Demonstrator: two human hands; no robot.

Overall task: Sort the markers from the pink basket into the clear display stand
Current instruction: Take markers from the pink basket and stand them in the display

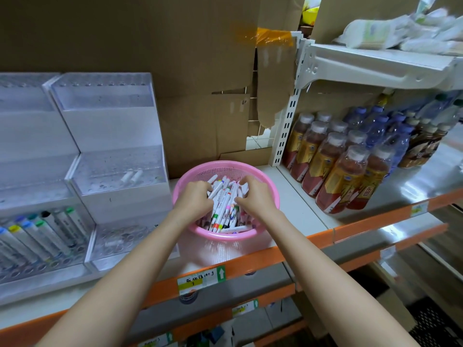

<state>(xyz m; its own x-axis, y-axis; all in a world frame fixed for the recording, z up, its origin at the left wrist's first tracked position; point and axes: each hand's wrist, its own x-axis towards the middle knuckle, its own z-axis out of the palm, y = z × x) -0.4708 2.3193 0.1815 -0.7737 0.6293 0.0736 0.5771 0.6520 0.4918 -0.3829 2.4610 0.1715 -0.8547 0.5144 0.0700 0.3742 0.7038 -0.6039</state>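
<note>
Two forearms (120, 279) outstretched — left grip (195, 196) and right grip (255, 194) both curled round markers (226, 205) in the pink basket (225, 236)

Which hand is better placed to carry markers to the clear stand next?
Probably the left hand: both hands are among the markers in the pink basket, but the clear display stand sits on its side.

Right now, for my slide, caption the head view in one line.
Left hand and right hand clutch markers in the pink basket, clear stand at left, bottles at right.
</note>
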